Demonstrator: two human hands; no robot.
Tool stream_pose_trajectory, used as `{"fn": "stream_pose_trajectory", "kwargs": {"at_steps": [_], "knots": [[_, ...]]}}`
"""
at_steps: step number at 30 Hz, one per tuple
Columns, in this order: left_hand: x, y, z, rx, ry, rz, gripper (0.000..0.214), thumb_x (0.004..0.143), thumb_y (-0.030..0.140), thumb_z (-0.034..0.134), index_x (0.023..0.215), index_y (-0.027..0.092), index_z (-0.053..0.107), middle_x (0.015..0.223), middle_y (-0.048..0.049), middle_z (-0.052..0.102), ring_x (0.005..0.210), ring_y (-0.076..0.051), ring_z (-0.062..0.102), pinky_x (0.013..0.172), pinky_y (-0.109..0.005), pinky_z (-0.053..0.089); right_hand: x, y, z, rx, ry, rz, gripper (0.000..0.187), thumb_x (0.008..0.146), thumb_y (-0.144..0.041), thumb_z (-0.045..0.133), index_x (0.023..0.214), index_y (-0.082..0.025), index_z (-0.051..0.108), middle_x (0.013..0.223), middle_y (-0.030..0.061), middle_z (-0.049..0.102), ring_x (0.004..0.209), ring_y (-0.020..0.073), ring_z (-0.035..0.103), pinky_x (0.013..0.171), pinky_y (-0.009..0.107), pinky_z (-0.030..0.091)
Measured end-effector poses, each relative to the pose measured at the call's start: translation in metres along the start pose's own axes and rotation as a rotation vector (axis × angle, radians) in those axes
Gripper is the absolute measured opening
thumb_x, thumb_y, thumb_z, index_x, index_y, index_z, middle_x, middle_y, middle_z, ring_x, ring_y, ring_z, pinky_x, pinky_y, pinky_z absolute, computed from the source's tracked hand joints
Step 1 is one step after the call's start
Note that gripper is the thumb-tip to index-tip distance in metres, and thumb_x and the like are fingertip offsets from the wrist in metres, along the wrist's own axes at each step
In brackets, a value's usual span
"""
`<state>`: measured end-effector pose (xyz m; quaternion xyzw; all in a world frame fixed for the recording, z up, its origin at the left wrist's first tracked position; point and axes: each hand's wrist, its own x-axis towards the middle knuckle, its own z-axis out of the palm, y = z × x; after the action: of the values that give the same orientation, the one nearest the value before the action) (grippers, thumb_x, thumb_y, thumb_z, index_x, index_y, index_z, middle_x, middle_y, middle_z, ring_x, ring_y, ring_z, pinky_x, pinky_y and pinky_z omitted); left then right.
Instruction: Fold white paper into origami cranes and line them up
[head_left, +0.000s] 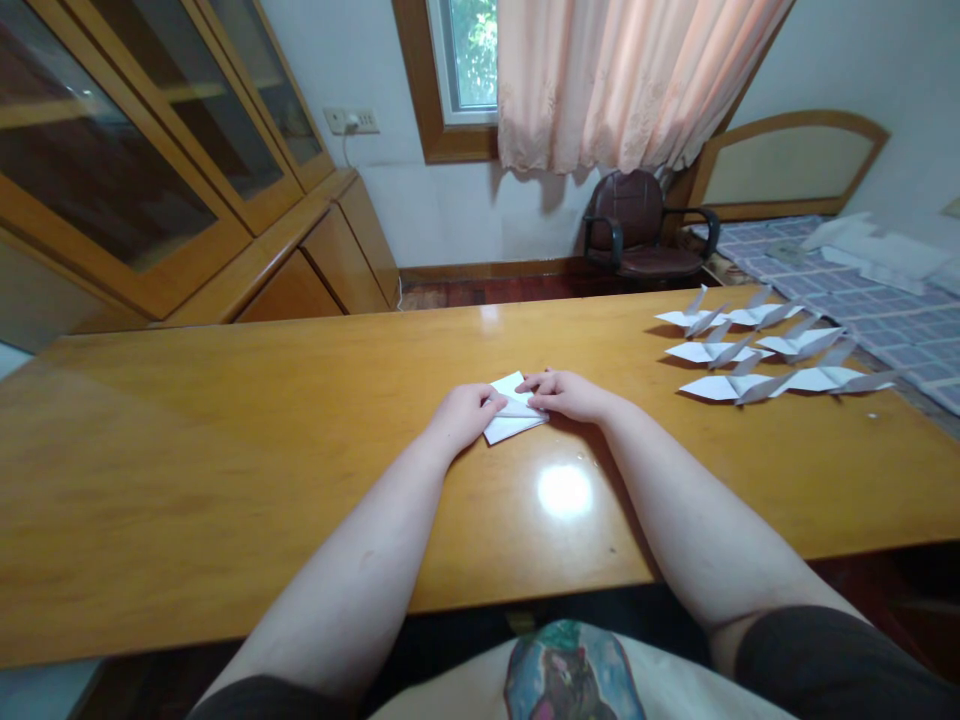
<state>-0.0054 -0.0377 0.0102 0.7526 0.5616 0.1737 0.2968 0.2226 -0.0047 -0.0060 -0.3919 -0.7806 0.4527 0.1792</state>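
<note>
A small white sheet of folded paper [516,428] lies on the wooden table in front of me, with a crease and overlapping layers showing. My left hand [466,413] is closed on its left edge, the thumb pressed on top. From the right, my right hand [568,393] grips the paper's upper right part, thumb and bent fingers against the fold. The undersides of the fingers are hidden. Several folded white paper cranes [726,387] stand in rows at the right end of the table, apart from my hands.
The glossy wooden table [225,450] stretches wide to both sides. Beyond it are a brown armchair [637,225], a pink curtain [592,80] and a glass-door cabinet [247,200]. A bed with a checked cover [847,290] stands beyond the cranes.
</note>
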Motion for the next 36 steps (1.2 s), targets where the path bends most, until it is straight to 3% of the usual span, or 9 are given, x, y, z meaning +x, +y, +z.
{"fn": "stream_pose_trajectory", "kwargs": {"at_steps": [6,8,11,16,20,24,30,36], "knots": [[0.001,-0.002,0.0,-0.024,0.029,-0.038,0.032,0.084,0.042,0.051,0.079,0.017,0.07,0.081,-0.0045,0.07,0.069,-0.017,0.058,0.059,-0.027,0.037,-0.006,-0.009,-0.002,-0.106,-0.011,-0.004,0.018,0.063,-0.033,0.079,0.071,-0.02,0.069,0.127,0.0087,0.063,0.133,0.0287,0.043,0.116,0.049,0.011],[0.002,-0.003,0.0,-0.02,0.037,-0.041,0.032,0.084,0.042,0.051,0.079,0.017,0.07,0.079,-0.0045,0.069,0.069,-0.017,0.057,0.059,-0.027,0.038,-0.007,-0.013,-0.002,-0.169,-0.012,-0.005,0.012,0.064,-0.028,0.077,0.069,-0.021,0.069,0.127,0.0081,0.063,0.133,0.0285,0.044,0.117,0.05,0.01],[0.002,-0.003,0.002,-0.051,0.092,-0.049,0.028,0.082,0.038,0.054,0.094,0.018,0.07,0.082,-0.0039,0.069,0.072,-0.017,0.059,0.063,-0.027,0.041,-0.008,-0.016,0.0,-0.23,0.0,-0.005,0.003,0.068,-0.023,0.072,0.066,-0.022,0.07,0.125,0.0069,0.065,0.131,0.0279,0.047,0.116,0.05,0.014],[0.001,-0.004,0.003,-0.127,0.105,0.06,0.043,0.078,0.033,0.061,0.119,0.02,0.062,0.099,-0.0052,0.07,0.084,-0.018,0.062,0.075,-0.028,0.047,-0.006,-0.01,0.002,-0.248,0.065,-0.054,0.007,0.073,-0.022,0.068,0.07,-0.022,0.074,0.117,0.0076,0.069,0.124,0.0273,0.053,0.113,0.045,0.026],[0.001,-0.004,0.003,-0.076,-0.01,0.098,0.032,0.077,0.033,0.063,0.105,0.021,0.069,0.096,-0.0045,0.072,0.086,-0.02,0.064,0.077,-0.029,0.047,-0.004,-0.003,0.002,-0.205,0.065,-0.068,0.007,0.072,-0.021,0.069,0.07,-0.023,0.076,0.111,0.0062,0.071,0.124,0.0272,0.054,0.107,0.039,0.037],[0.002,-0.006,0.003,-0.004,-0.115,0.154,0.018,0.077,0.031,0.062,0.085,0.021,0.075,0.09,-0.003,0.073,0.085,-0.02,0.063,0.075,-0.028,0.046,-0.003,0.002,0.0,-0.159,0.031,-0.057,0.001,0.068,-0.022,0.074,0.067,-0.023,0.075,0.11,0.0053,0.071,0.124,0.0272,0.053,0.108,0.039,0.036],[0.002,-0.005,0.003,0.063,-0.077,0.114,0.028,0.081,0.041,0.057,0.084,0.02,0.075,0.088,-0.0033,0.072,0.081,-0.019,0.061,0.068,-0.027,0.042,-0.004,0.001,-0.003,-0.143,0.04,-0.047,0.005,0.071,-0.022,0.071,0.069,-0.021,0.075,0.109,0.0061,0.068,0.118,0.0245,0.055,0.1,0.034,0.042],[0.003,-0.002,0.004,0.113,-0.015,0.051,0.029,0.082,0.041,0.055,0.085,0.02,0.074,0.087,-0.0048,0.071,0.079,-0.019,0.06,0.066,-0.027,0.041,-0.004,-0.005,-0.003,-0.238,0.052,-0.051,0.01,0.076,-0.021,0.066,0.07,-0.017,0.073,0.105,0.0078,0.062,0.089,0.0181,0.06,0.083,0.031,0.047]]}}
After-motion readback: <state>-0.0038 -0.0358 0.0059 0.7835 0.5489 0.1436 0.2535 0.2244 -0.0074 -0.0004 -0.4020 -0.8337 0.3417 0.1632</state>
